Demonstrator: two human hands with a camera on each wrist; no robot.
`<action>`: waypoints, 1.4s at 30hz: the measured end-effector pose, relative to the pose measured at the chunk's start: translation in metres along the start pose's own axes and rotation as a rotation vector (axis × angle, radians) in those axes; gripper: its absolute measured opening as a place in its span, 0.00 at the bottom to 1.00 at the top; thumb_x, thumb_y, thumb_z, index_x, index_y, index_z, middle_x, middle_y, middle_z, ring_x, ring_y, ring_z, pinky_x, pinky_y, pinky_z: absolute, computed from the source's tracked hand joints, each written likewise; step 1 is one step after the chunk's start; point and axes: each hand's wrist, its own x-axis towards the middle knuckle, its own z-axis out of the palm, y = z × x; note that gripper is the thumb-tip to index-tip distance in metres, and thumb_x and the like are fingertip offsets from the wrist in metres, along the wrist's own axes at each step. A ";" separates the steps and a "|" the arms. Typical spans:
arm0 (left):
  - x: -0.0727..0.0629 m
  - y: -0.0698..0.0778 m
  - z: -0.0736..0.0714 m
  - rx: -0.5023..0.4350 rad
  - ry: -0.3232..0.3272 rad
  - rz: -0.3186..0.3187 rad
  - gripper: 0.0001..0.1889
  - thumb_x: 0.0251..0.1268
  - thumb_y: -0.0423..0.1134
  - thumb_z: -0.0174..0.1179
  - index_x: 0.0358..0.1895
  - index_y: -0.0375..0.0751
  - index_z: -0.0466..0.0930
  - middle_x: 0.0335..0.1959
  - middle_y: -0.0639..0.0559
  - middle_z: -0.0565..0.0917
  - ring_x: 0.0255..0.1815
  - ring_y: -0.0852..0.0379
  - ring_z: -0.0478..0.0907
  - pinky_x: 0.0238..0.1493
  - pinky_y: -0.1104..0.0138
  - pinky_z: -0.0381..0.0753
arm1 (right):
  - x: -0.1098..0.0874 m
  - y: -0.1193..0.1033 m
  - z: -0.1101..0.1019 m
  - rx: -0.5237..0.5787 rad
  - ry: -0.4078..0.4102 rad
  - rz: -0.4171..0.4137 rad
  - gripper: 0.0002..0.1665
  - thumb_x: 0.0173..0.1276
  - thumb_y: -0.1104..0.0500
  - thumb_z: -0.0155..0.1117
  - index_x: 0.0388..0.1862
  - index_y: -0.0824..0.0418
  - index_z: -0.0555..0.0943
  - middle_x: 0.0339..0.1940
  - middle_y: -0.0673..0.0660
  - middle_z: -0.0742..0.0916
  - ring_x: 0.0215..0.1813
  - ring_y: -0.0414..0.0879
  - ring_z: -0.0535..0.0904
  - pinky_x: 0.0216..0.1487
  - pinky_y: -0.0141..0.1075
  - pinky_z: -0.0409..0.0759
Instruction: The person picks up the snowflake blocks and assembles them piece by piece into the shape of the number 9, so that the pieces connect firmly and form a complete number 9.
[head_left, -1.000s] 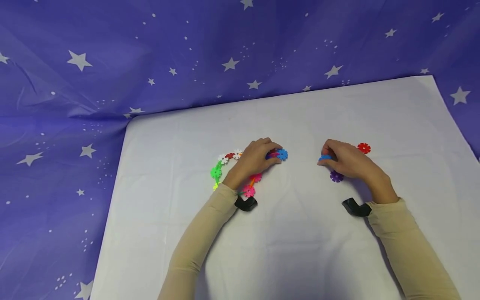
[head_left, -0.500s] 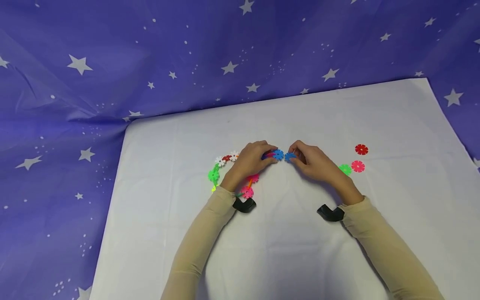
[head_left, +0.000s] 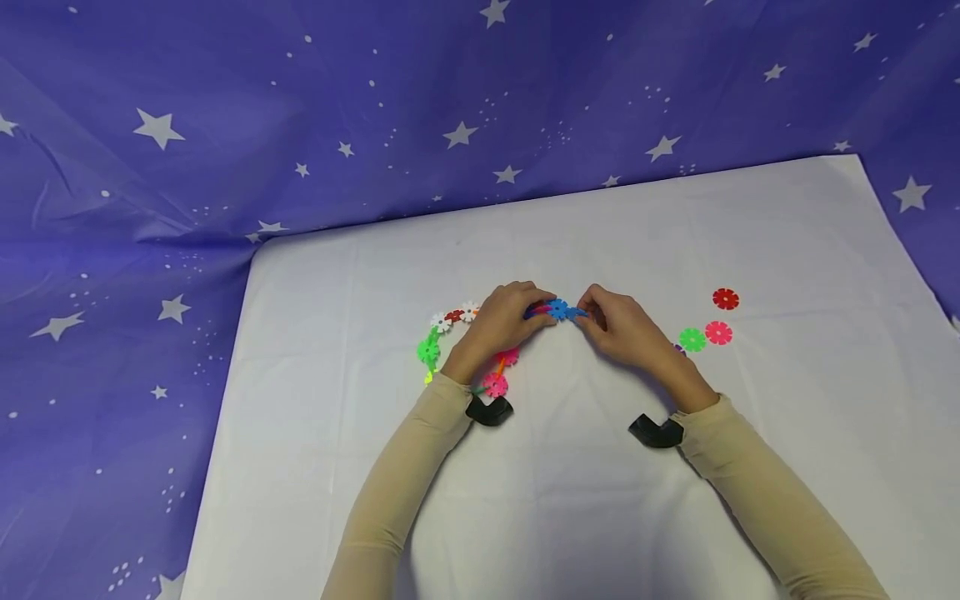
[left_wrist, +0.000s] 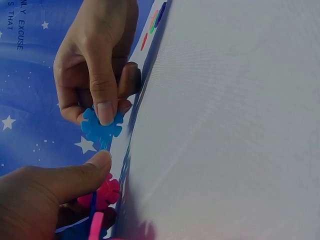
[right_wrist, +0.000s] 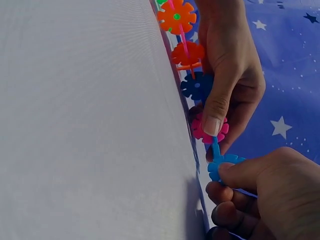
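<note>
My left hand (head_left: 504,323) pinches the end of a curved chain of notched plastic snowflake discs, with thumb and fingers at a pink disc (right_wrist: 220,131). From that end a blue disc (head_left: 557,309) sticks out to the right. Between thumb and fingers, my right hand (head_left: 624,332) pinches another blue disc (left_wrist: 101,131). The two blue discs meet edge to edge, roughly crosswise; how deep their notches sit in each other cannot be told. Part of the chain lies hidden under my left hand and wrist, while green discs (head_left: 428,350) and a white disc (head_left: 441,322) show beyond.
Right of my right hand lie a loose red disc (head_left: 725,298), a pink disc (head_left: 718,332) and a green disc (head_left: 692,339). A purple disc (head_left: 679,349) is partly covered by my right wrist. A white cloth (head_left: 570,500) covers the table, against a starry purple curtain (head_left: 390,108).
My right hand has carried its blue disc leftward from near the loose discs until it meets the chain's blue end disc. My left hand has stayed nearly in place.
</note>
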 end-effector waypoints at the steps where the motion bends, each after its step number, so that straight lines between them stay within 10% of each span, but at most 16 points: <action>1: 0.000 0.000 0.000 -0.004 0.002 0.000 0.21 0.65 0.50 0.64 0.58 0.46 0.82 0.43 0.53 0.84 0.38 0.59 0.75 0.47 0.62 0.75 | 0.000 0.000 0.000 -0.002 0.004 0.004 0.06 0.66 0.65 0.66 0.38 0.62 0.77 0.21 0.51 0.77 0.22 0.41 0.68 0.25 0.34 0.66; 42: 0.001 0.002 0.004 -0.058 0.022 0.050 0.18 0.63 0.48 0.66 0.53 0.43 0.85 0.40 0.53 0.85 0.38 0.58 0.77 0.45 0.65 0.76 | -0.001 -0.002 0.011 0.040 0.074 0.012 0.05 0.62 0.68 0.67 0.29 0.64 0.79 0.17 0.53 0.79 0.20 0.39 0.68 0.22 0.32 0.66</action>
